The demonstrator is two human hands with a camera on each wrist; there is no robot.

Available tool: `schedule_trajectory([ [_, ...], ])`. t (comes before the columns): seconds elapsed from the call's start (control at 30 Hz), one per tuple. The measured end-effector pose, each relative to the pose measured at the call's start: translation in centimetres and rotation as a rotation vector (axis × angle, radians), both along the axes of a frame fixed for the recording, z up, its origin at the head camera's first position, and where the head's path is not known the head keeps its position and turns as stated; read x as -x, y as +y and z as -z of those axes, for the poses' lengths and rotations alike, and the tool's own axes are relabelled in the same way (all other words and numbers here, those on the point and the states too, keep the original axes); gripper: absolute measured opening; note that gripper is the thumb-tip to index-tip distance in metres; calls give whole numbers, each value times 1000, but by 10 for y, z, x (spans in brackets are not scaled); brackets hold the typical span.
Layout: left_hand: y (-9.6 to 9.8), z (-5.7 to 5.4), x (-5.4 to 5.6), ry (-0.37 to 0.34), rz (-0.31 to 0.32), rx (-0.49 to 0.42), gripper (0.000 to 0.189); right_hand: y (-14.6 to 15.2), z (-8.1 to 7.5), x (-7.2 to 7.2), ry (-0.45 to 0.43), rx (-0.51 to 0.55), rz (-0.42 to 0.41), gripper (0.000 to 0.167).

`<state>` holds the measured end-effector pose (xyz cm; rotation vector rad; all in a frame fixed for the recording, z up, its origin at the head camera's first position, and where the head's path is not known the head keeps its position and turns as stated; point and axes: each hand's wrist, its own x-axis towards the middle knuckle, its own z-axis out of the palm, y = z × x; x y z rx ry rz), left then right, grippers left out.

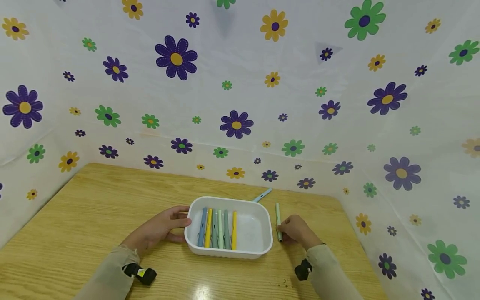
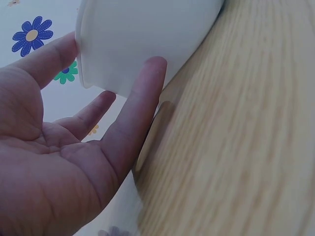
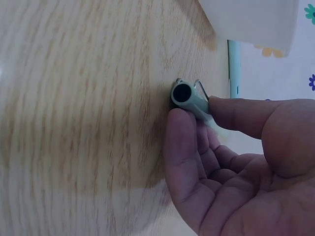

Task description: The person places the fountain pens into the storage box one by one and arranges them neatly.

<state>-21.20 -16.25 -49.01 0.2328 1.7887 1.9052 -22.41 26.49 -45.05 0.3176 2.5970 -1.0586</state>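
A white plastic tray [image 1: 255,252] sits on the table with several capped pens lying side by side in its left and middle part: a blue pen [image 1: 202,227], yellow ones and shades of green. Against the tray's left end rests my left hand [image 1: 165,227], its fingers fairly straight and touching the outer wall and rim. To the right of the tray, my right hand [image 1: 298,230] pinches a light green pen [image 1: 278,216] between thumb and fingers near its closer end. The pen's round dark end and wire clip [image 3: 201,88] show in the right wrist view, low over the wood.
Behind the tray's back right corner lies a light blue pen [image 1: 264,194], partly hidden by the tray. The wooden table [image 1: 112,196] meets a flower-printed white cloth [image 1: 210,96] at the back and sides. Small dark specks [image 1: 279,284] mark the table near the front.
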Motion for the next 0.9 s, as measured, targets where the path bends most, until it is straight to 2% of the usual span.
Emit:
schedule_trajectory([
  [0.3, 0, 5, 3, -10, -23, 13, 70, 6, -9, -21, -30, -40, -72, 25],
  [0.5, 0, 5, 2, -17, -32, 15, 71, 9, -6, -32, 22, -97, -113, 37],
  [0.6, 0, 6, 2, -14, -35, 23, 73, 10, -3, -36, 39, -115, -113, 43],
  [0.8, 1, 6, 3, -1, -34, 40, 74, 16, -5, -42, 59, -139, -90, 35],
  [0.9, 0, 5, 3, -1, -36, 39, 73, 22, -7, -44, 80, -141, -105, 42],
])
